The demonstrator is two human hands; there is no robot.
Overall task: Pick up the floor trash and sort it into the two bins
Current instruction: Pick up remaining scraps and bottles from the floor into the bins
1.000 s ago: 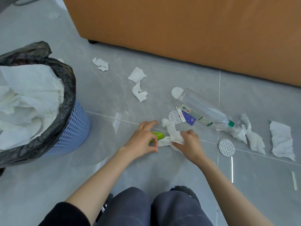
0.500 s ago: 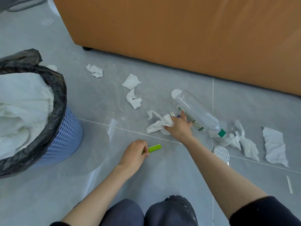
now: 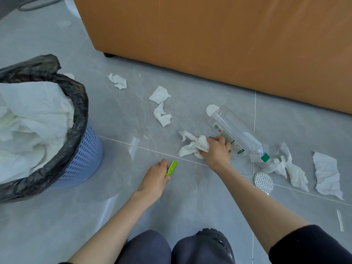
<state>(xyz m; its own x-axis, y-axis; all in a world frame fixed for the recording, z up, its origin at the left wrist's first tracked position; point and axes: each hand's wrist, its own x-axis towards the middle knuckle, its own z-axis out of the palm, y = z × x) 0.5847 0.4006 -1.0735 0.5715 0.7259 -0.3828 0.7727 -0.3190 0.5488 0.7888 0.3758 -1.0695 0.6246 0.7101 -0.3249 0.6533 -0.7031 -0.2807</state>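
Note:
My left hand pinches a small green wrapper just above the grey floor. My right hand grips a crumpled white tissue and reaches onto small cards beside a clear plastic bottle lying on its side; a blue card edge peeks out at my fingertips. A blue bin with a black liner, full of white tissue, stands at the left. More tissues lie on the floor: one far left, two in the middle, and others at the right.
An orange cabinet closes off the far side. A white perforated disc lies right of my right arm, another white disc behind the bottle's base. My knees are at the bottom edge.
My right hand carried the tissue away from the green wrapper, up and right to the cards by the bottle. My left hand pinched the wrapper and drew it back toward me.

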